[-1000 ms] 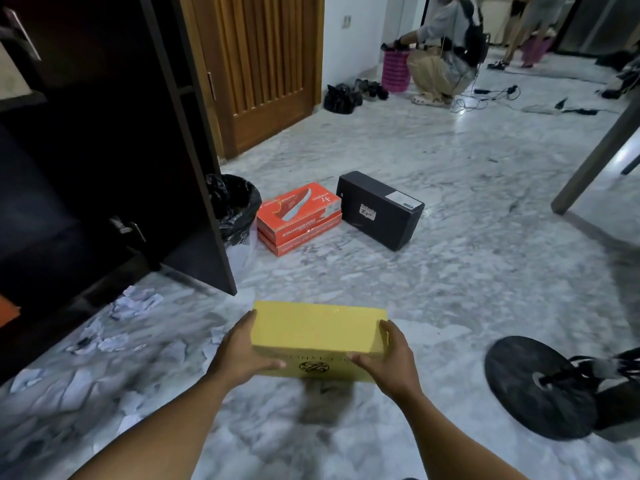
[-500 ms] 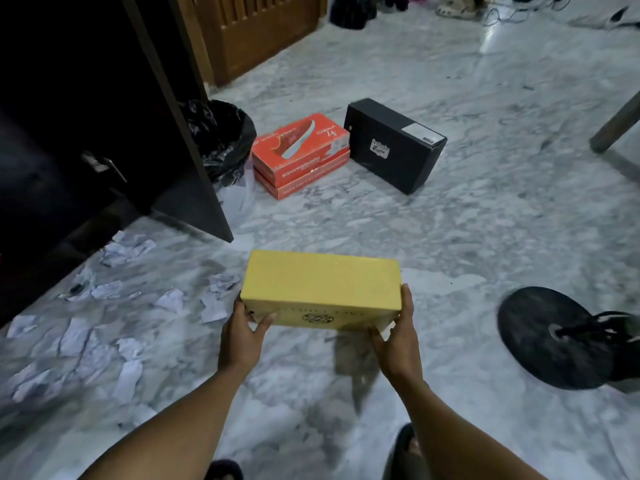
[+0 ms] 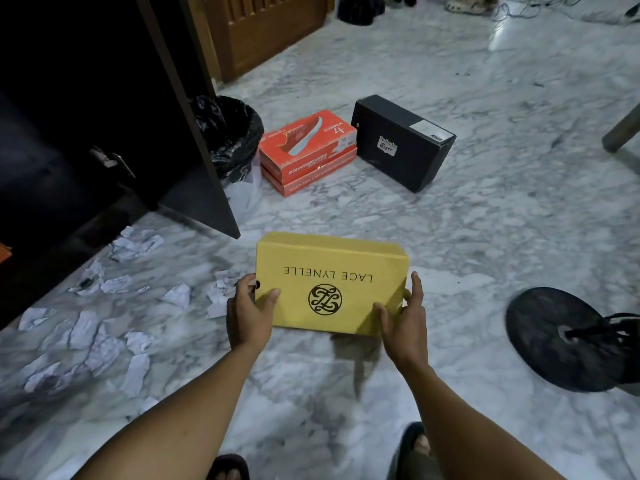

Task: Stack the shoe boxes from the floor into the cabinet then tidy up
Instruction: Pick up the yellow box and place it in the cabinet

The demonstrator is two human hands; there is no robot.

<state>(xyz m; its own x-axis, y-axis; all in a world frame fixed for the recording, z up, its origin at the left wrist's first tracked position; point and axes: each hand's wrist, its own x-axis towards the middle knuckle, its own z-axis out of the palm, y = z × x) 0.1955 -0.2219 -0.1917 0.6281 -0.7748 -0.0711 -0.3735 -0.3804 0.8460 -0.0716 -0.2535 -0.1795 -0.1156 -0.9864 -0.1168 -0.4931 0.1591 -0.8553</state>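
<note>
I hold a yellow shoe box (image 3: 329, 278) above the marble floor, tilted so its printed lid faces me. My left hand (image 3: 247, 313) grips its left end, thumb on the lid. My right hand (image 3: 403, 322) grips the right end, fingers along the side. Farther off on the floor lie two stacked orange shoe boxes (image 3: 308, 152) and a black shoe box (image 3: 403, 140) beside them. The dark cabinet (image 3: 86, 116) stands open at the left, its door (image 3: 194, 140) swung out toward me.
A bin lined with a black bag (image 3: 232, 133) sits behind the cabinet door. Torn white paper scraps (image 3: 100, 327) litter the floor at the left. A black round fan base (image 3: 561, 337) lies at the right. A wooden door (image 3: 266, 26) is at the back.
The yellow box has tilted so its lid with the logo now faces me, and my thumbs have shifted onto the lid. The view has dipped slightly downward.
</note>
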